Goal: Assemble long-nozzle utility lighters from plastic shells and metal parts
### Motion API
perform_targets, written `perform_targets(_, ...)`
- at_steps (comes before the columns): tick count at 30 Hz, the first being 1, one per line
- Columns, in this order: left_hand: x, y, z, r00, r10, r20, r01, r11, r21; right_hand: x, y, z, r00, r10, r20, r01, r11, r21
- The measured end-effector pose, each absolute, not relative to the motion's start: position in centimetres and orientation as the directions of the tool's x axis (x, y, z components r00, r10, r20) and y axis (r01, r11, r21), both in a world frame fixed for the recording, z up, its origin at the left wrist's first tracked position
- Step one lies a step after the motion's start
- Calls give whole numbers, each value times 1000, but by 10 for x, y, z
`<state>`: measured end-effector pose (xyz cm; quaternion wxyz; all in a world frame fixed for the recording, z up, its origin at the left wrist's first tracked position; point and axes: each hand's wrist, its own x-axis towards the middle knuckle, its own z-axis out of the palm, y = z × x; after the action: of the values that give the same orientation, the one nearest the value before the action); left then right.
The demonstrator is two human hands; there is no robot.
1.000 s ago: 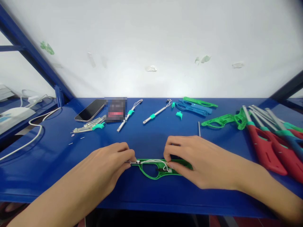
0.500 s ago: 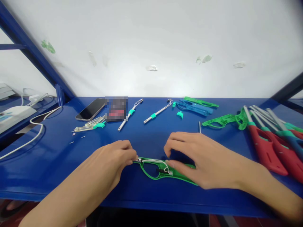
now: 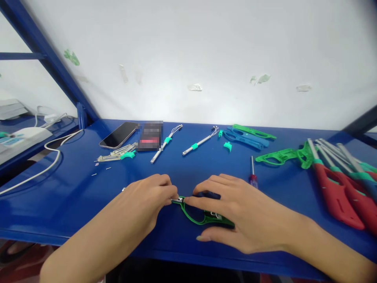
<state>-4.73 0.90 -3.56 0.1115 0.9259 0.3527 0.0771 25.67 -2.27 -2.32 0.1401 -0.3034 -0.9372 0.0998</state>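
A green handle half (image 3: 194, 219) lies near the front edge of the blue table, its oval loop towards the front. My left hand (image 3: 153, 196) pinches its narrow left end, where a white and black part shows. My right hand (image 3: 232, 208) spreads over the handle half, the index fingertip touching near that left end and the thumb resting lower, apart from the other fingers. A bit of white wire (image 3: 216, 215) shows beneath the right hand, whose palm hides the rest of the handle.
Behind my hands lie a phone (image 3: 119, 135), two white rods with wires (image 3: 200, 144), blue handle halves (image 3: 246, 137) and another green handle half (image 3: 278, 156). A screwdriver (image 3: 253, 177) is beyond my right hand. Red-handled lighters (image 3: 335, 192) are piled at the right.
My right hand has moved left over the green handle half, covering most of the wires. The screwdriver's handle has come into view. My left hand still pinches the narrow end.
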Motion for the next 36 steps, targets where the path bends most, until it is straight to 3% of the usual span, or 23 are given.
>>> perform_targets(16, -48, 8, -32, 736, 673, 69, 650, -732, 204, 252, -22, -20, -785, 601, 151, 556, 791, -255)
perform_targets(23, -37, 13, -38, 694, 708, 128, 667, -700, 255, 266, -15, -22, -683, 701, 204, 666, 713, -220)
perform_targets(31, -29, 22, -36, 679, 731, 65, 669, -653, 356, 275, -11, -24, -690, 681, 245, 664, 730, -162)
perform_targets(36, -13, 9, -12, 601, 798, 49, 739, -578, 345, 273, -11, -25, -686, 676, 268, 661, 733, -159)
